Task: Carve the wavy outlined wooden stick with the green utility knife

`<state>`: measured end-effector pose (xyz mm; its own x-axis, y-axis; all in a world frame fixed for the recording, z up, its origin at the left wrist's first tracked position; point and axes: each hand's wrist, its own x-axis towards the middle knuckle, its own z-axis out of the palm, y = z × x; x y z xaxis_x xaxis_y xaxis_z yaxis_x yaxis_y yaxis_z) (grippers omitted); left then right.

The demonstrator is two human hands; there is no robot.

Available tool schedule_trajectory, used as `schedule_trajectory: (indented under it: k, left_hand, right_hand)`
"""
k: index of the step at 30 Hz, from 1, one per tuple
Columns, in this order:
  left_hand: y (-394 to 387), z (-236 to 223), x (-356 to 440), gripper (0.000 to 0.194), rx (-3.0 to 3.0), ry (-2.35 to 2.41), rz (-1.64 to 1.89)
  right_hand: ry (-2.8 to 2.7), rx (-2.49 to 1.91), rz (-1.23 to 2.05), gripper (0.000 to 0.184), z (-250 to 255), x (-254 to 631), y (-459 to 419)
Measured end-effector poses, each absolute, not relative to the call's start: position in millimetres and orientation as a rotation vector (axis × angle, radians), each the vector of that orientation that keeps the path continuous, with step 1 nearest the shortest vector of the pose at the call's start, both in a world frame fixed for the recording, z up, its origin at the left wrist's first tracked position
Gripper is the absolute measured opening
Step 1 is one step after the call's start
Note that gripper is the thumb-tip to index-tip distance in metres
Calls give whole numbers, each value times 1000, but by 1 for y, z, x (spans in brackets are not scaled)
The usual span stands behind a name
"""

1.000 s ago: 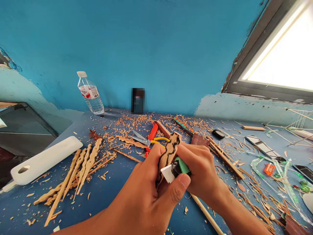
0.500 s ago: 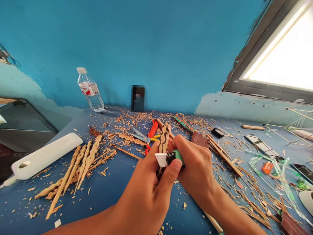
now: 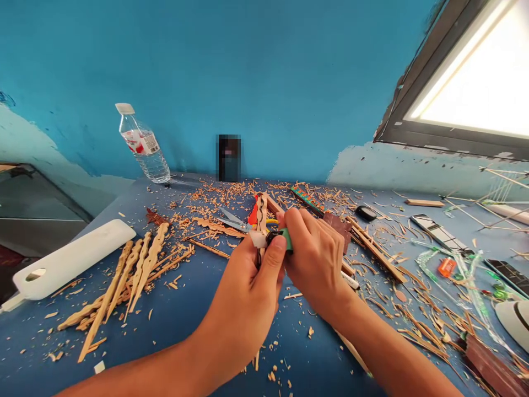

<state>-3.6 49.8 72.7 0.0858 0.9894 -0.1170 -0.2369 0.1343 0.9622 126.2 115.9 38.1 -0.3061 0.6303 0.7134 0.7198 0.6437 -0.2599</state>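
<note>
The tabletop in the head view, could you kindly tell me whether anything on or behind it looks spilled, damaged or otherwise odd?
Yes: wood shavings lie strewn over the blue tabletop, ungathered. On the wall behind, the blue paint ends raggedly below the dark frame, leaving a pale patch that looks worn or unfinished.

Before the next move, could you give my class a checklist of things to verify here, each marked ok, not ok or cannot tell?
1. Wavy wooden piece held: ok, it is in the left hand.
2. Green-handled cutter gripped: ok, the right hand is closed around its handle.
3. Left fingers clear of the blade: not ok, they sit right beside it.
4. Blade edge touching the wood: cannot tell, the blade crosses in front of it.
5. Scissors shut: not ok, their blades stand apart.
6. Water bottle capped: ok, the white cap is on.
</note>
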Motion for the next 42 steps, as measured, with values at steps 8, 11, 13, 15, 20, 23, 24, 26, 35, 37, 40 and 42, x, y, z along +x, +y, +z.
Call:
schedule_trajectory:
  k: [8,11,13,15,20,23,24,26,35,37,40,42]
  left_hand:
    - [42,83,-28,34,1102,962,1127]
    - [35,82,-30,35,994,931,1125]
    - [32,82,-29,37,905,894,1126]
    - [32,85,-28,39,860,860,1106]
    - [39,99,-33,40,1000,964,1202]
    - [42,102,-35,36,1079,971,1198]
    - [42,102,-34,35,1074,964,1177]
    - [42,102,-32,39,1048,1007,1156]
    - [36,94,-36,54,1215,1325,1132]
    - [39,94,-40,45,1277,1254,1106]
    - [47,92,-46,32,1370,1192,1180]
    - [54,90,-49,24,1410,1160,1314]
  right_hand:
    - [-2171,-682,393,13,58,146,129]
    - [-2218,-559,551,10,65,153,130]
    - [-2239,-489,618,6,66,155,132]
    - [-2244,-425,653,7,65,157,135]
    - [-2227,-353,664,11,61,155,133]
    - [-2131,-396,704,16,63,155,128]
    - [-2106,-414,720,18,63,156,127]
    - [-2081,-429,739,26,64,160,128]
    - [-2138,-402,709,32,68,163,128]
    - [-2117,-427,732,28,69,162,124]
    - [-2046,-451,797,22,68,160,119]
    - [-1978,-503,906,20,68,157,115]
